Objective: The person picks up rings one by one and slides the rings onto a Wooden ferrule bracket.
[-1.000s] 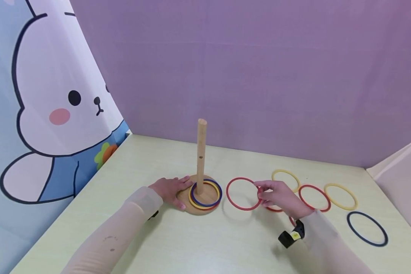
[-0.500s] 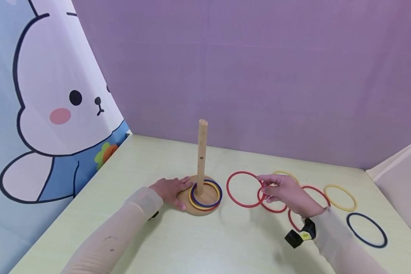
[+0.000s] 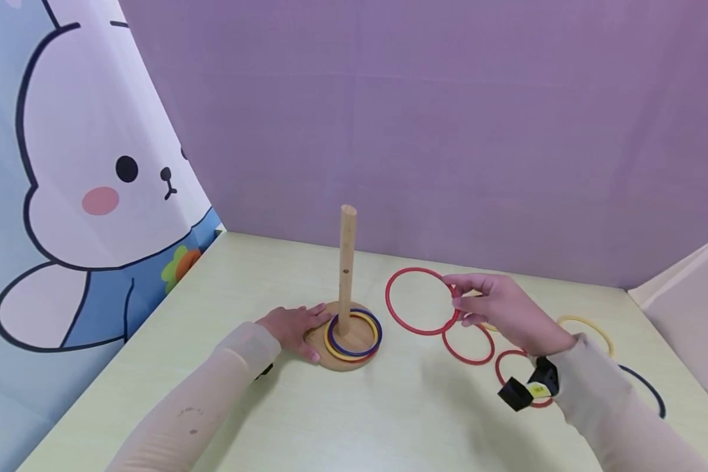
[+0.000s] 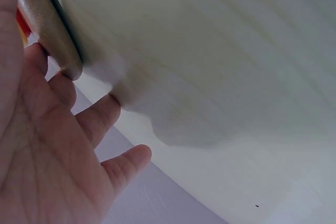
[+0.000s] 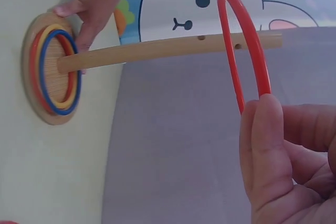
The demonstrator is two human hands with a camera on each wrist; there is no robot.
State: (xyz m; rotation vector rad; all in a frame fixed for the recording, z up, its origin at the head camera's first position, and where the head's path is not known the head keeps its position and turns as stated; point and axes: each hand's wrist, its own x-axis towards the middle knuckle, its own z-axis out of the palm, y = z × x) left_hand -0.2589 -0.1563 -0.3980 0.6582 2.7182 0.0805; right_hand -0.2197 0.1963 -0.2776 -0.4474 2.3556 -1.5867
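Note:
A red ring (image 3: pixel 389 303) is pinched between thumb and fingers of my right hand (image 3: pixel 498 308), held up off the table to the right of a wooden peg (image 3: pixel 346 269). The peg stands upright on a round wooden base (image 3: pixel 337 366). Around its foot lie a blue ring (image 5: pixel 44 85), a yellow ring (image 5: pixel 51 27) and a red one (image 5: pixel 33 59), stacked on the base. My left hand (image 3: pixel 295 329) rests on the base's left edge with its fingers spread. In the left wrist view, its fingertips touch the rim of the base (image 4: pixel 50 27).
On the table (image 3: pixel 354 419) to the right lie more rings: a red ring (image 3: pixel 469 362), another red ring (image 3: pixel 498 367), a yellow ring (image 3: pixel 592 326) and a dark blue ring (image 3: pixel 649 387), some partly hidden by my right arm. A purple cloth (image 3: pixel 425 131) hangs behind.
My right hand has lifted the red ring up and away from the table, uncovering a red ring beneath. My left hand has stayed on the base.

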